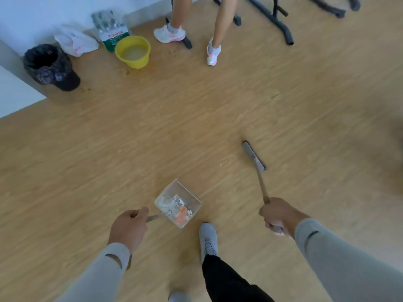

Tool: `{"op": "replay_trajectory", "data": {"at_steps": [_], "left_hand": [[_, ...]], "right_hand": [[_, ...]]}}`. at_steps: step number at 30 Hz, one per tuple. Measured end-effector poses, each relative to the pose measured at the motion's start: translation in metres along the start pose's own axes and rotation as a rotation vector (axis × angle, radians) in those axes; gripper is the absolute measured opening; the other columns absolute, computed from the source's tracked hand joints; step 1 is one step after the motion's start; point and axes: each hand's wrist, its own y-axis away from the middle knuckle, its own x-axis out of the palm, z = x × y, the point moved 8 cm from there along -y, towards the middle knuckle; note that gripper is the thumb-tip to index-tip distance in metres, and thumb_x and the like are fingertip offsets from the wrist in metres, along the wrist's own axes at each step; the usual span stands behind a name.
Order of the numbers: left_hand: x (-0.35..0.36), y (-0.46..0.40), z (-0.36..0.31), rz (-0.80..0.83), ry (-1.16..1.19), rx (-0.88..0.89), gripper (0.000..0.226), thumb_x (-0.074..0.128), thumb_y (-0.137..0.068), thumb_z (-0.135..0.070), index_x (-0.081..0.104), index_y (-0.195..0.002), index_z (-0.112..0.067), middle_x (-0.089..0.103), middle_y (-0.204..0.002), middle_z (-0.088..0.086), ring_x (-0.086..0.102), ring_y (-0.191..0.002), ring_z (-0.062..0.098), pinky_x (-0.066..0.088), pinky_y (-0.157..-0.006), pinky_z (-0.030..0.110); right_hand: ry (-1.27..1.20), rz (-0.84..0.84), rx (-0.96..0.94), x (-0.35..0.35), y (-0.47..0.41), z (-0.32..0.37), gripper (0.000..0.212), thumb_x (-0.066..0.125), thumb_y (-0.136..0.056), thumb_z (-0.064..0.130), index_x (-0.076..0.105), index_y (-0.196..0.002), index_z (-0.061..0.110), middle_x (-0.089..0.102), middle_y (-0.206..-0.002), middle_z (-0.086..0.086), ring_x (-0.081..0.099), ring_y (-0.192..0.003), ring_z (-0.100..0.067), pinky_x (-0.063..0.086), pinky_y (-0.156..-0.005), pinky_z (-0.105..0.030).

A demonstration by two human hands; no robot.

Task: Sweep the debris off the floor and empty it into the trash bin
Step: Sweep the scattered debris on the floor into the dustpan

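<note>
Left hand [128, 227] grips loaded dustpan [178, 203]; right hand [278, 216] grips broom [254, 156]. Sweeping looks done; next, carry to trash bin [51, 67] far ahead-left.

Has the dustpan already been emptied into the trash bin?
No: the dustpan held by the left hand holds paper scraps, far from the trash bin.

We have one view only, a wide-angle camera on the head, looking forward and steeply down. Our hands sit close at the lower edge, the floor [196, 118] fills the middle, and the wall [32, 16] lies far off at 11 o'clock.
</note>
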Motion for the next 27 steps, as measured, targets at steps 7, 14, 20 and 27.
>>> {"op": "replay_trajectory", "data": {"at_steps": [7, 14, 20, 27], "left_hand": [[-0.012, -0.025, -0.013, -0.019, -0.069, -0.019, 0.043, 0.053, -0.099, -0.050, 0.062, -0.084, -0.011, 0.043, -0.049, -0.002, 0.034, -0.039, 0.020, 0.033, -0.053, 0.033], [-0.012, -0.021, -0.014, 0.042, -0.076, 0.044, 0.042, 0.050, -0.101, -0.048, 0.058, -0.083, -0.011, 0.044, -0.058, 0.002, 0.037, -0.047, 0.022, 0.034, -0.053, 0.033], [-0.058, -0.042, -0.046, 0.066, -0.040, 0.066, 0.041, 0.052, -0.102, -0.044, 0.047, -0.075, -0.013, 0.038, -0.055, 0.000, 0.029, -0.044, 0.019, 0.029, -0.053, 0.033], [-0.103, -0.101, -0.093, 0.055, 0.085, 0.084, 0.040, 0.058, -0.102, -0.040, 0.066, -0.096, -0.002, 0.062, -0.063, 0.009, 0.034, -0.040, 0.019, 0.032, -0.046, 0.028]], "right_hand": [[0.394, 0.294, -0.116, 0.091, 0.073, -0.006, 0.080, 0.043, -0.089, 0.002, 0.013, -0.160, 0.025, 0.062, -0.091, -0.010, 0.060, -0.068, -0.022, 0.045, -0.051, -0.029], [-0.152, 0.449, 0.039, 0.012, 0.105, 0.011, 0.043, 0.058, -0.093, 0.005, 0.055, -0.131, 0.024, 0.050, -0.068, -0.007, 0.037, -0.046, -0.013, 0.027, -0.042, -0.023], [-0.207, 0.253, -0.080, -0.018, 0.112, 0.077, 0.041, 0.054, -0.099, 0.004, 0.054, -0.133, 0.026, 0.046, -0.064, -0.006, 0.034, -0.046, -0.013, 0.024, -0.041, -0.022], [0.083, -0.036, -0.190, 0.006, 0.033, 0.220, 0.022, 0.042, -0.094, 0.001, 0.057, -0.110, 0.001, 0.050, -0.061, -0.011, 0.042, -0.046, -0.018, 0.033, -0.041, -0.019]]}}
